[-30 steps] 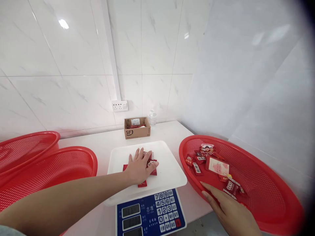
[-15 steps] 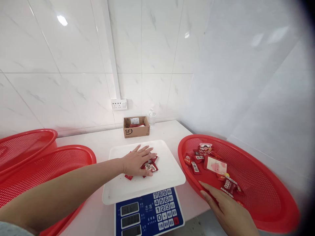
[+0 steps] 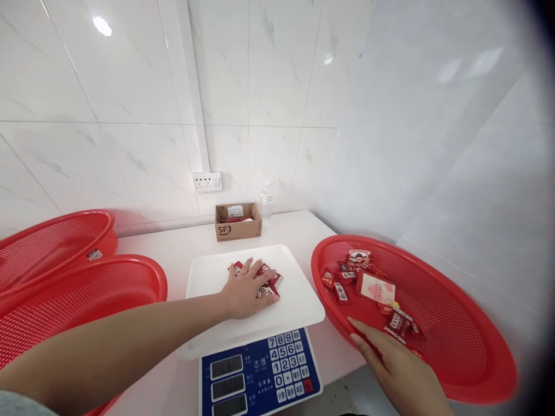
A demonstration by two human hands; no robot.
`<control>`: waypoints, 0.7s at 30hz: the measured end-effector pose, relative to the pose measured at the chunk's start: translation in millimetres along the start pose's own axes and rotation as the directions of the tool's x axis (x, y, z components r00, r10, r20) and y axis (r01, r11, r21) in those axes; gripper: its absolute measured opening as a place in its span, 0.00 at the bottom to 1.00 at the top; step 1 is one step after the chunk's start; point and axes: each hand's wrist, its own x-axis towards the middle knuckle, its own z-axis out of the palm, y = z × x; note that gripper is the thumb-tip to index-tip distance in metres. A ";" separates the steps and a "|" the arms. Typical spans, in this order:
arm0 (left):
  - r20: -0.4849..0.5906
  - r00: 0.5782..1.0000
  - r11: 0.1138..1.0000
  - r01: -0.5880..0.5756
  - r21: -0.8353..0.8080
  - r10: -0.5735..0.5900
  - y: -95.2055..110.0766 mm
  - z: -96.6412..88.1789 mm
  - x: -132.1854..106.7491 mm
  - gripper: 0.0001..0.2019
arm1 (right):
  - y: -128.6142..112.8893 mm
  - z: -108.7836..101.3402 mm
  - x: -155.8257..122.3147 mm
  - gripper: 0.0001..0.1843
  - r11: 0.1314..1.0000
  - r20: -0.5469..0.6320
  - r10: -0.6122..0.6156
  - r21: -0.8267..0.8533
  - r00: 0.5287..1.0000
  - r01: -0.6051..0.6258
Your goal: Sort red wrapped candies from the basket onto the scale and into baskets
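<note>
My left hand (image 3: pixel 245 292) lies flat, fingers spread, on a small pile of red candy packets (image 3: pixel 269 280) on the white tray (image 3: pixel 295 306) of a blue-faced electronic scale (image 3: pixel 260 375). My right hand (image 3: pixel 396 364) rests on the near rim of a red mesh basket (image 3: pixel 455 352) at the right, fingers stretched out and holding nothing. In that basket lie several red wrapped candies (image 3: pixel 344 283) and a pink and white card (image 3: pixel 376 288).
Two more red mesh baskets (image 3: pixel 87 289) are stacked at the left on the white counter (image 3: pixel 173 251). A small cardboard box (image 3: pixel 237 224), a clear bottle (image 3: pixel 265 203) and a wall socket (image 3: pixel 207 181) stand at the tiled back wall.
My left hand has swept across the tray, gathering the packets from the tray's front toward its middle. The right hand has stayed on the basket rim. The view shifted slightly.
</note>
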 end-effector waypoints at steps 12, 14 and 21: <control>-0.006 0.999 0.999 0.048 -0.021 -0.048 -11.1 -21.5 -0.1 0.38 | -1.2 -1.0 -0.9 0.24 1.000 -0.022 -0.004 0.017 1.000 0.004; -0.018 0.978 0.977 0.205 -0.054 -0.206 -2.4 -13.3 2.7 0.39 | -0.9 -0.8 0.2 0.24 1.000 -0.017 0.007 0.015 1.000 -0.007; -0.041 0.983 0.984 0.176 -0.015 -0.176 4.6 4.1 14.7 0.37 | -1.7 -1.8 0.2 0.25 0.999 0.004 0.027 0.017 1.000 -0.027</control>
